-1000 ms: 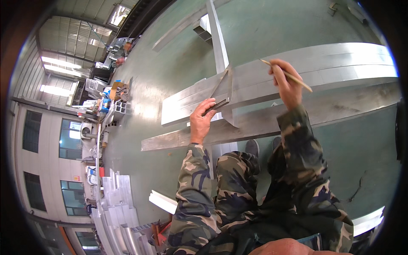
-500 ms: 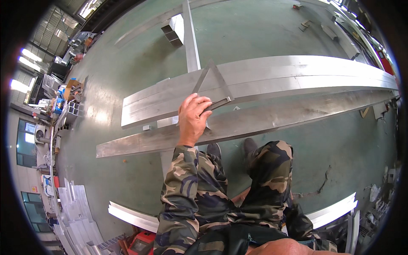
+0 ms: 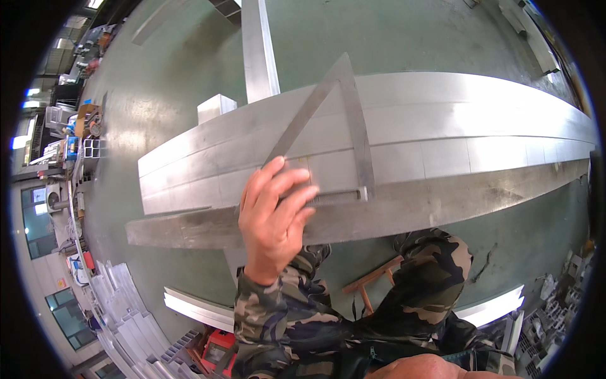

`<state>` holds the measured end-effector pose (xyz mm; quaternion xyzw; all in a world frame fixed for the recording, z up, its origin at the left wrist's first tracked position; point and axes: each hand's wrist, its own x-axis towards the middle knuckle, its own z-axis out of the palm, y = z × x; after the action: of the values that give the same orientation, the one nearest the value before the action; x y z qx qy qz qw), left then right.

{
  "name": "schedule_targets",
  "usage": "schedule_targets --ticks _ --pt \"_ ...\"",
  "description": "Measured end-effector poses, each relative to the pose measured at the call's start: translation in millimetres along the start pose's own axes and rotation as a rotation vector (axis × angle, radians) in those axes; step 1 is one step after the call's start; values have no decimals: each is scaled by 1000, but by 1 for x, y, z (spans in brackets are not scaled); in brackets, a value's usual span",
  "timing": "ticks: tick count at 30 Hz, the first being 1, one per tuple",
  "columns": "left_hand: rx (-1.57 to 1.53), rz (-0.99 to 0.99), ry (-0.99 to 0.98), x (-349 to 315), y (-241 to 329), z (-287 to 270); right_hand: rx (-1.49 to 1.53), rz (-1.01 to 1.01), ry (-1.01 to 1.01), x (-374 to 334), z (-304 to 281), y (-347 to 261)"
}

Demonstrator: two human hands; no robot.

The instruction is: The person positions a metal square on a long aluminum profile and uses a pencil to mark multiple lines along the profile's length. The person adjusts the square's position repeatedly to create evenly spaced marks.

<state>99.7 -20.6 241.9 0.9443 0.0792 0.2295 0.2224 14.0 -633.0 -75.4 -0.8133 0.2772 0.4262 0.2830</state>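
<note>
My left hand [image 3: 273,221] is over the near left corner of a triangular metal set square [image 3: 358,132]. Its fingers bend over the near edge and the thumb is on my side; slight blur softens the fingertips. The square lies across a row of long silvery metal profiles [image 3: 505,117], its tip pointing away from me. Fine lines cross the profiles to the right of it. Along their near side runs a long, duller metal bar [image 3: 416,199]. My right hand is out of view; only its camouflage sleeve [image 3: 470,338] shows at lower right.
Another metal profile [image 3: 257,57] reaches away beneath the row, with a short piece [image 3: 216,107] to its left. Between my legs is a wooden stool [image 3: 366,284]. White profiles [image 3: 196,306] and a red case [image 3: 219,350] lie at lower left.
The set square has come down flatter onto the profiles and now appears larger, farther right. My left hand has shifted slightly left and toward me. The view has moved closer to the profiles.
</note>
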Motion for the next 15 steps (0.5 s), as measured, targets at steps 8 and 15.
schedule_targets --ticks 8,15 --pt "13 -54 27 -8 10 10 -37 -23 31 11 -46 -27" --pt "-40 -15 119 10 -8 32 126 -367 246 76 -128 -87"
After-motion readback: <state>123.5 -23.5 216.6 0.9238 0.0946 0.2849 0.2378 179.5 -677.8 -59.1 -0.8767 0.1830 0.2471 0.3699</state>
